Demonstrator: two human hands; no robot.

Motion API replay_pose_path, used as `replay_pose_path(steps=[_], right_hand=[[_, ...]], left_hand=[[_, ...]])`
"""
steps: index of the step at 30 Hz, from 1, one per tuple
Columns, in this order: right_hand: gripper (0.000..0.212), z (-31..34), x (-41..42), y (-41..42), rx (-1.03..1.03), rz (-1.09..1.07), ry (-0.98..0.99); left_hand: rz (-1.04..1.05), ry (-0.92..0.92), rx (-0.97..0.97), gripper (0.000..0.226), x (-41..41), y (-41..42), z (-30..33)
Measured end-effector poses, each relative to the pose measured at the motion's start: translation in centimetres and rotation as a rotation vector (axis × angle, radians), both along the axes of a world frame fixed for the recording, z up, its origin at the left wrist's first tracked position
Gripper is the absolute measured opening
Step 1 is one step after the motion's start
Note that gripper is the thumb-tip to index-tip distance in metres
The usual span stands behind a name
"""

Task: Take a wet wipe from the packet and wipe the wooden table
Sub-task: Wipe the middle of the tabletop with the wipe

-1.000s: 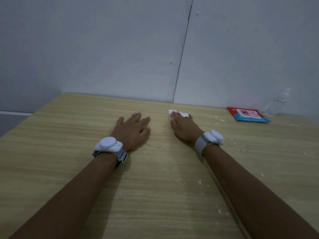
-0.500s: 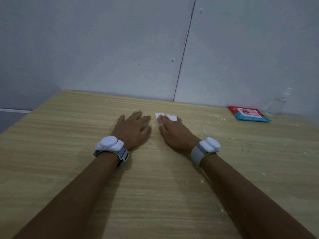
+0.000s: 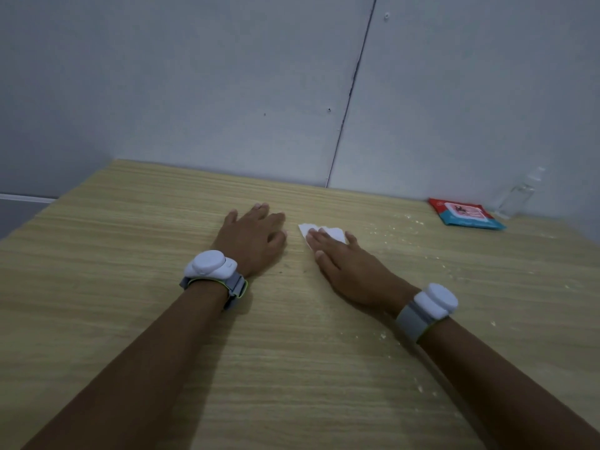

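- Since half a second ago, your right hand (image 3: pixel 349 266) has been sliding the wet wipe (image 3: pixel 321 233) leftward across the wooden table (image 3: pixel 130 254), and the two are now lying just right of centre frame, close beside your left hand (image 3: pixel 251 240).
- You are pressing the wipe flat with straight fingers laid over it; nothing is curled or pinched, so the palm is simply pushing the folded white sheet along the grain. Its far edge is peeking out beyond your fingertips.
- Your left hand is resting flat and spread on the bare wood at centre frame, holding nothing. It looks to be bracing you while you lean forward to reach.
- The packet (image 3: pixel 466 213) is lying at the right of the frame near the wall, well apart from both hands, with a clear bottle (image 3: pixel 516 198) just behind it. It seems parked there to keep it out of the wiping path.
- Pale crumbs (image 3: pixel 402 227) are scattered between the wipe and the packet and down the right side of the frame, so that stretch probably needs your next passes.
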State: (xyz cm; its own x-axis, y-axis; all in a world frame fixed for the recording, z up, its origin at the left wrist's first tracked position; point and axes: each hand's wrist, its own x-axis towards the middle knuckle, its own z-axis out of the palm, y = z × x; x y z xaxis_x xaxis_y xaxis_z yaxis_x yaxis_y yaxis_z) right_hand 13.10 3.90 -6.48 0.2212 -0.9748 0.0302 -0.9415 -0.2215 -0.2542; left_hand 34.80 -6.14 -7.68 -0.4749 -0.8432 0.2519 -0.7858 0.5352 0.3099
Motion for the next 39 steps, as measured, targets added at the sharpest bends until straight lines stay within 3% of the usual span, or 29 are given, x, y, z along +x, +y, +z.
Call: replay_pose_path(steps=[8, 21, 27, 31, 39], right_hand=[[0.052, 0.7, 1.5, -0.7, -0.028, -0.073, 0.006], [0.052, 1.2, 0.9, -0.1, -0.068, -0.069, 0.102], [0.048, 1.4, 0.5, 0.4, -0.056, -0.016, 0.057], [0.033, 3.2, 1.2, -1.0, -0.117, -0.033, 0.129], [0.045, 2.8, 2.3, -0.8, -0.331, -0.095, 0.105]], left_hand=[[0.006, -0.002, -0.004, 0.048, -0.1, 0.1, 0.2], [0.006, 0.02, -0.006, 0.049, -0.1, -0.4, -0.3], [0.009, 0.031, 0.002, 0.049, 0.0, -0.1, -0.2], [0.0, 0.019, -0.003, 0.048, -0.1, 0.0, -0.1], [0.02, 0.006, -0.01, 0.049, -0.2, 0.0, -0.3]])
